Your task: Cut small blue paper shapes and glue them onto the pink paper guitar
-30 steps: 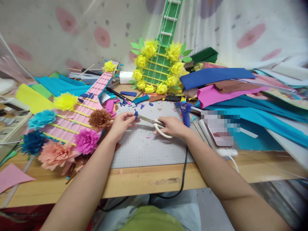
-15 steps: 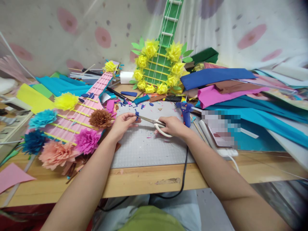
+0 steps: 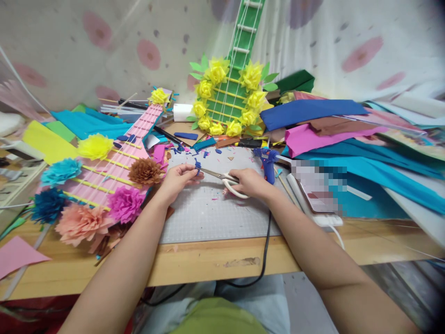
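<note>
My left hand pinches a small dark blue paper piece over the grey cutting mat. My right hand grips white-handled scissors, whose metal blades point left and meet the blue piece. Tiny blue and pink paper scraps lie on the mat around both hands.
A pink paper guitar with coloured paper flowers lies at left. A green guitar with yellow flowers leans on the back wall. A blue glue gun stands right of my right hand, its black cord over the table edge. Stacked coloured paper sheets fill the right.
Almost nothing differs. My left hand and the blue piece have shifted very slightly at the scissor tips; the right hand keeps its place.
</note>
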`<action>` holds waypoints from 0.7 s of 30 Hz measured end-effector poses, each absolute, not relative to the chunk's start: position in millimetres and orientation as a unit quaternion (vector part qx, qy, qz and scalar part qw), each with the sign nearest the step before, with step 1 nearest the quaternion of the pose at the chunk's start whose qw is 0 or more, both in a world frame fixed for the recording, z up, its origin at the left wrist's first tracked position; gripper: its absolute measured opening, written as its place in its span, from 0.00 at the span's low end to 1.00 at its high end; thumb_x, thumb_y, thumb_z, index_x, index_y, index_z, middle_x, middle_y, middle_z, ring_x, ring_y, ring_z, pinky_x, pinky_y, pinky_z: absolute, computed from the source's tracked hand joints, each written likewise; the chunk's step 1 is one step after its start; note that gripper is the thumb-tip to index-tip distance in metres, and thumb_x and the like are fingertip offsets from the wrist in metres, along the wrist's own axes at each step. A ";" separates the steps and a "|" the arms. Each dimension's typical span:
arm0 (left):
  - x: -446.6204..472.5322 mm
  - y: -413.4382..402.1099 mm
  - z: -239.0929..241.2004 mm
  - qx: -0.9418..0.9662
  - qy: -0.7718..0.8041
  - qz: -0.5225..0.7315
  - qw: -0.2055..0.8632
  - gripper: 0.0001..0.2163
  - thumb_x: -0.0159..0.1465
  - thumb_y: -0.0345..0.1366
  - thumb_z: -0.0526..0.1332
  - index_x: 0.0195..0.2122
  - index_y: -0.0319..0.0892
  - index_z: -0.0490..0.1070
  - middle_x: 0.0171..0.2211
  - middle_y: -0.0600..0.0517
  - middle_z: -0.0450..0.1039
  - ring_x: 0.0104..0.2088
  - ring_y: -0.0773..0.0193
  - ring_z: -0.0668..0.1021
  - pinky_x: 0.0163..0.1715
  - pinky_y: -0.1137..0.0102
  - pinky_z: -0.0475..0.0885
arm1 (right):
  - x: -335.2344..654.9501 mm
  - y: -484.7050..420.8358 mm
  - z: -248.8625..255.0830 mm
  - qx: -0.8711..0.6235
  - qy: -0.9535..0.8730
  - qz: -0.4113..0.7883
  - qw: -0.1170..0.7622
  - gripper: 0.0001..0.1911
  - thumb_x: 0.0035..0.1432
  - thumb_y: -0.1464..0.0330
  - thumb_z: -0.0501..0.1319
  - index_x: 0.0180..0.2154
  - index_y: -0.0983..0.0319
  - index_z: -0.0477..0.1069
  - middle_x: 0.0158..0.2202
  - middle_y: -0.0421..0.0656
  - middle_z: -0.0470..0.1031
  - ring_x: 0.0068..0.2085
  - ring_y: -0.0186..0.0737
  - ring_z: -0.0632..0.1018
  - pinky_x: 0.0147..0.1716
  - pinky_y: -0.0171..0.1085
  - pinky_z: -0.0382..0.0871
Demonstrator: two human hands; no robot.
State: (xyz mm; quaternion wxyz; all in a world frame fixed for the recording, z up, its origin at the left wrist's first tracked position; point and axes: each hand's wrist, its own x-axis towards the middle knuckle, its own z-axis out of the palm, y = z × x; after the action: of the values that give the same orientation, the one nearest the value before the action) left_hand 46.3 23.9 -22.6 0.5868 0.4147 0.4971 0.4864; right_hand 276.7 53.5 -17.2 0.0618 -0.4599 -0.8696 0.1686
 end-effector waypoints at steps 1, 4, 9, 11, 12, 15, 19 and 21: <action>46.2 24.2 -23.0 0.414 0.498 0.486 0.586 0.14 0.47 0.38 0.68 0.31 0.35 0.70 0.29 0.46 0.76 0.32 0.59 0.79 0.31 0.67 0.74 | 276.8 53.4 -17.4 -0.459 -0.870 0.170 0.063 0.22 0.49 0.49 0.59 0.31 0.62 0.70 0.27 0.42 0.73 0.26 0.34 0.68 0.25 0.32 0.50; 45.9 24.9 -24.0 0.407 0.499 0.492 0.586 0.14 0.47 0.37 0.68 0.31 0.36 0.70 0.29 0.46 0.76 0.33 0.59 0.79 0.31 0.67 0.74 | 277.3 52.4 -17.2 -0.457 -0.871 0.169 0.063 0.23 0.48 0.48 0.58 0.31 0.61 0.70 0.27 0.42 0.73 0.26 0.34 0.68 0.25 0.32 0.50; 47.3 25.2 -23.1 0.396 0.492 0.512 0.583 0.14 0.46 0.37 0.69 0.30 0.36 0.69 0.28 0.48 0.76 0.33 0.58 0.80 0.31 0.67 0.75 | 277.0 49.3 -14.5 -0.459 -0.873 0.155 0.057 0.24 0.48 0.46 0.58 0.33 0.61 0.69 0.28 0.43 0.73 0.27 0.35 0.68 0.25 0.32 0.50; 48.4 24.9 -21.7 0.392 0.494 0.512 0.583 0.14 0.45 0.36 0.69 0.30 0.36 0.69 0.29 0.48 0.76 0.33 0.58 0.80 0.31 0.68 0.75 | 276.2 48.7 -13.5 -0.459 -0.873 0.154 0.054 0.24 0.48 0.46 0.58 0.33 0.61 0.69 0.28 0.43 0.73 0.28 0.36 0.69 0.25 0.32 0.50; 48.9 24.7 -21.0 0.391 0.496 0.510 0.584 0.14 0.45 0.36 0.69 0.30 0.36 0.69 0.29 0.47 0.76 0.33 0.58 0.80 0.31 0.68 0.75 | 275.8 48.6 -13.4 -0.459 -0.873 0.155 0.054 0.24 0.48 0.46 0.58 0.33 0.61 0.69 0.28 0.43 0.73 0.28 0.36 0.69 0.25 0.32 0.50; 50.0 24.1 -19.0 0.389 0.499 0.506 0.586 0.14 0.46 0.35 0.69 0.30 0.35 0.69 0.31 0.46 0.77 0.33 0.57 0.80 0.30 0.68 0.75 | 275.0 49.0 -13.9 -0.459 -0.872 0.160 0.057 0.24 0.48 0.46 0.57 0.34 0.61 0.69 0.28 0.43 0.73 0.28 0.36 0.69 0.25 0.32 0.50; 50.7 23.9 -17.9 0.381 0.496 0.507 0.593 0.14 0.45 0.34 0.69 0.30 0.35 0.70 0.30 0.46 0.77 0.32 0.58 0.80 0.29 0.70 0.75 | 274.8 49.9 -15.7 -0.464 -0.870 0.158 0.059 0.24 0.48 0.47 0.58 0.34 0.61 0.70 0.27 0.43 0.73 0.27 0.36 0.68 0.25 0.32 0.50; 50.8 23.9 -17.9 0.375 0.493 0.509 0.597 0.14 0.45 0.34 0.70 0.29 0.35 0.69 0.28 0.47 0.77 0.31 0.59 0.80 0.28 0.71 0.75 | 274.9 50.2 -16.2 -0.467 -0.868 0.157 0.059 0.24 0.48 0.47 0.58 0.34 0.61 0.70 0.27 0.43 0.73 0.27 0.36 0.68 0.25 0.32 0.50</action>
State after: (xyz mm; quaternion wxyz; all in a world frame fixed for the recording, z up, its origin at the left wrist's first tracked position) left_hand 50.8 23.9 -17.9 0.5971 0.3753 0.4933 0.5093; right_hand 274.9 50.2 -16.2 0.0592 -0.4672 -0.8680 0.1574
